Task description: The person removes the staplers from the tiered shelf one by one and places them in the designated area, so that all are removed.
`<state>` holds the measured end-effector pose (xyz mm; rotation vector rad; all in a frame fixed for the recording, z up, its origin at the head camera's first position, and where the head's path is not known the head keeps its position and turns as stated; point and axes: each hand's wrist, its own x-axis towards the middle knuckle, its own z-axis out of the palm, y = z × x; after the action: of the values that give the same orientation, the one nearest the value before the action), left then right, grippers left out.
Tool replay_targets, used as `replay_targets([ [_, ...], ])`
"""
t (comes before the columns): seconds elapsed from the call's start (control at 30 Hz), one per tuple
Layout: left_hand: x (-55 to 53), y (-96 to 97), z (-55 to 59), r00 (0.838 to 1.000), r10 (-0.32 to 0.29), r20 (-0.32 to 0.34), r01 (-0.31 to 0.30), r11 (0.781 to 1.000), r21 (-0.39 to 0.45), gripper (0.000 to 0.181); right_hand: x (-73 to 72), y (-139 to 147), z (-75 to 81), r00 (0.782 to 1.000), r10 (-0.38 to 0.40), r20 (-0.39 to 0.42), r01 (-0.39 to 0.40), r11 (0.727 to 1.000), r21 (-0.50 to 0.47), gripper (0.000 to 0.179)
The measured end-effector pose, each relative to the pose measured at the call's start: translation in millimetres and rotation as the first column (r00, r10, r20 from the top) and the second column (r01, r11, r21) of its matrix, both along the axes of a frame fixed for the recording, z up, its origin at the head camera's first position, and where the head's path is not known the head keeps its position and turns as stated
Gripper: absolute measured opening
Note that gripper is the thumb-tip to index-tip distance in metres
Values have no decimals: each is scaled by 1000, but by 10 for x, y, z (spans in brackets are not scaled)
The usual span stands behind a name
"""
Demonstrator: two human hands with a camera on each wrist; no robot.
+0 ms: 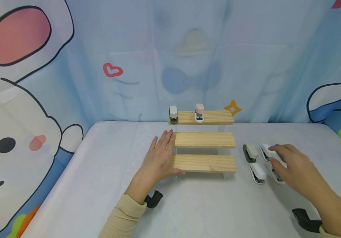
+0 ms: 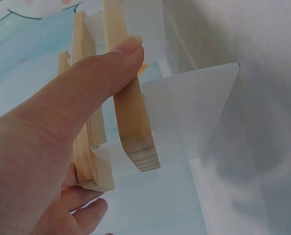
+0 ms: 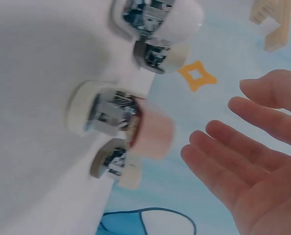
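A left hand [image 1: 158, 158] grips a three-tiered rack of pale wooden planks [image 1: 204, 139] while a right hand [image 1: 295, 170] hovers over small staplers.

At the rack's nine o'clock we see the left hand holding its end, thumb across the lowest plank [image 1: 204, 163]. On the top plank [image 1: 218, 117] we find a cream-topped, dark-based stapler [image 1: 173, 114] between ten and eleven o'clock, then a pink-topped, white-based stapler [image 1: 199, 114] near twelve. Towards three, on the white-covered table [image 1: 233, 205], lies a cream-and-grey stapler [image 1: 252, 151]; at its six o'clock, a rounded white stapler [image 1: 258, 171]; at its three, a second white stapler [image 1: 268, 152]. Just past the rack's three o'clock, the right hand has its fingers extended, gripping nothing, partly hiding more staplers we cannot count.
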<state>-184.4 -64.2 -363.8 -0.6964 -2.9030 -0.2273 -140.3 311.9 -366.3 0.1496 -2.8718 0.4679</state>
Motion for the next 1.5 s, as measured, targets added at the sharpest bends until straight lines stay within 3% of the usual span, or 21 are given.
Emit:
replay_targets([
  [0.6,1,-6,-10,1000,-4,-6,4,1000,4,128,-86,-321,329,984,55,-172,-59,998,-18,40],
  [1.07,0,-6,-11,1000,-2,-11,2,1000,18,128,-182,-663,521,924,152,-351,-175,984,-36,38],
  [1.5,5,-6,-8,1000,-1,-9,1,1000,12,128,-328,-866,604,889,236,-393,-272,961,-40,38],
])
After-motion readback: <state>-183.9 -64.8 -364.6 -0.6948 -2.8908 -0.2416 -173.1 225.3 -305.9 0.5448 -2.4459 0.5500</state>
